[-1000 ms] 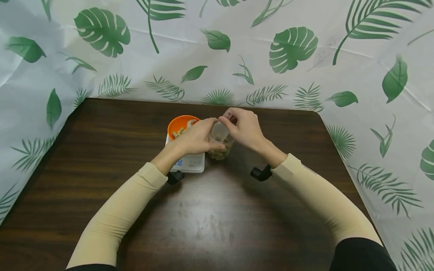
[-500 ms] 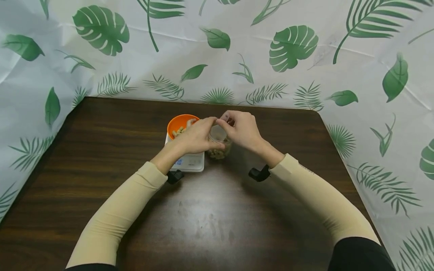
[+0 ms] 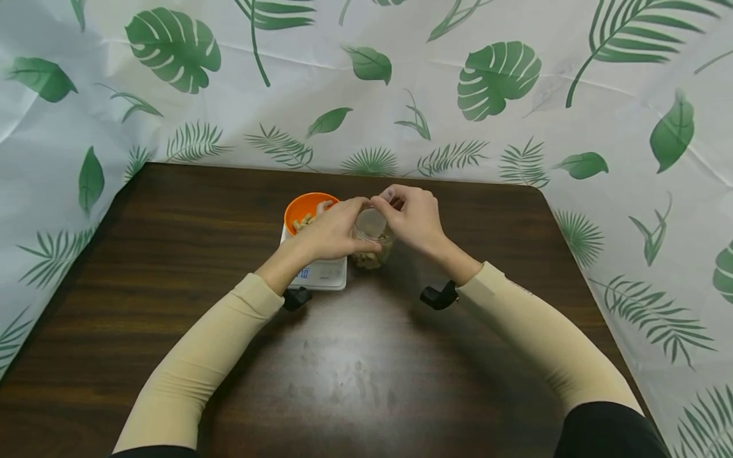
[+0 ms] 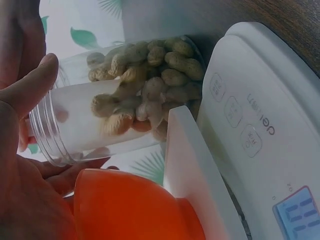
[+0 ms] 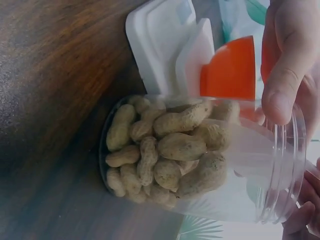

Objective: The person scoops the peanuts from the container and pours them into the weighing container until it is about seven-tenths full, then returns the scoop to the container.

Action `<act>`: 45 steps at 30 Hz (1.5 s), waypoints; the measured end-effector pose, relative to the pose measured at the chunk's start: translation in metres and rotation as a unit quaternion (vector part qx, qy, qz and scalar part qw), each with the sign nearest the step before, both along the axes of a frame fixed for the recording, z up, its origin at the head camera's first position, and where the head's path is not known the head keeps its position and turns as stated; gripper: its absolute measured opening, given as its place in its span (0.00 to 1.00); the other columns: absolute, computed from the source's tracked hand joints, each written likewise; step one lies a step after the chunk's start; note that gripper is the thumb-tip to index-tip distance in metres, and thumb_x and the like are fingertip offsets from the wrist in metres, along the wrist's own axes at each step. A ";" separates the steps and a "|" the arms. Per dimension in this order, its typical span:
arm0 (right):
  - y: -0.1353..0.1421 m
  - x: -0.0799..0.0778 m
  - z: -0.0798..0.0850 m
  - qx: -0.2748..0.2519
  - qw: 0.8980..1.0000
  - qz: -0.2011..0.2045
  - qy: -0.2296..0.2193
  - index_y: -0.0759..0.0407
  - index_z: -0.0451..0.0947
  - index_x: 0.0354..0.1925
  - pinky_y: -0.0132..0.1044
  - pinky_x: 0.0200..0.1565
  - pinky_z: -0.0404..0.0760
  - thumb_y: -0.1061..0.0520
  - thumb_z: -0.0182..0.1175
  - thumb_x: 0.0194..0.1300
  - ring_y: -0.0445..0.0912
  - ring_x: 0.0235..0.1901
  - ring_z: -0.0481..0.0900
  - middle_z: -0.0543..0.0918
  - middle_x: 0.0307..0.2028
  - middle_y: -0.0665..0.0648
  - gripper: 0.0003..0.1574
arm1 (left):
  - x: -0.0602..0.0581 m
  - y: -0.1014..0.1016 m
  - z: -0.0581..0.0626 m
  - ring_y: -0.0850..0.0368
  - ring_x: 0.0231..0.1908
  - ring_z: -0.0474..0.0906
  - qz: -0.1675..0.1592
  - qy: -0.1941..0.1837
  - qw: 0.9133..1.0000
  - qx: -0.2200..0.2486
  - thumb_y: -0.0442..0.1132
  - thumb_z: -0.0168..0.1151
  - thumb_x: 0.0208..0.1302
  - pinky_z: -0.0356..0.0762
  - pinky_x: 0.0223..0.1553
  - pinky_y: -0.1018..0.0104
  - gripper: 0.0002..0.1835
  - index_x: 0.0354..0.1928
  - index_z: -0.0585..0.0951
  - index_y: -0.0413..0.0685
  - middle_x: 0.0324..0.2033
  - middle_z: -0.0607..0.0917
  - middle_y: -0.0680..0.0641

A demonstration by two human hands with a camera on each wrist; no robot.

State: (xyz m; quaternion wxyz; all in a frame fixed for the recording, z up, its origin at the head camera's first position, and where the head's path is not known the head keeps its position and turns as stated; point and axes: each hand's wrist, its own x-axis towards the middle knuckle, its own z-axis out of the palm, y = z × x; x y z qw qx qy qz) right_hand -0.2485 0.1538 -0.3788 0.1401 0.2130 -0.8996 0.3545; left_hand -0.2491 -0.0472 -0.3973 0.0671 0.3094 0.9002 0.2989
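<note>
A clear plastic jar (image 3: pixel 366 259) stands upright on the table, partly filled with unshelled peanuts (image 5: pixel 182 150). My left hand (image 3: pixel 335 230) grips it round the threaded rim, thumb on the near side and fingers behind. Above the mouth, my right hand (image 3: pixel 418 217) pinches the handle end of a translucent plastic scoop (image 3: pixel 371 222). Its pale bowl reaches down inside the jar, toward the peanuts in the right wrist view. Left of the jar, an orange bowl (image 5: pixel 230 72) with some peanuts sits on a white kitchen scale (image 4: pixel 245 90).
The scale's lit display (image 3: pixel 301 275) faces me, close beside the jar. Under everything lies a dark wooden table (image 3: pixel 189 254). Behind its far edge hangs a white leaf-print cloth (image 3: pixel 424 76).
My right hand dips slightly with the scoop, then rises a little again. My left hand keeps its grip on the jar; the bowl and scale stay put.
</note>
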 end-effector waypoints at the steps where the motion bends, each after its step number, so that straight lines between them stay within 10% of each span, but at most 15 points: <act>1: 0.000 0.000 0.000 -0.005 1.000 -0.003 0.002 0.58 0.87 0.34 0.41 0.25 0.77 0.49 0.65 0.73 0.43 0.20 0.80 0.84 0.22 0.52 0.15 | 0.000 0.000 0.000 0.53 0.56 0.74 -0.001 0.001 1.000 0.002 0.63 0.70 0.62 0.58 0.64 0.39 0.47 0.73 0.66 0.44 0.59 0.78 0.48; 45: 0.013 0.003 -0.009 -0.167 0.986 0.011 0.003 0.66 0.87 0.34 0.32 0.22 0.70 0.56 0.63 0.75 0.43 0.20 0.75 0.83 0.25 0.65 0.16 | 0.000 0.002 0.001 0.54 0.53 0.76 0.012 0.000 1.000 0.001 0.62 0.73 0.60 0.54 0.62 0.35 0.46 0.72 0.68 0.45 0.55 0.80 0.50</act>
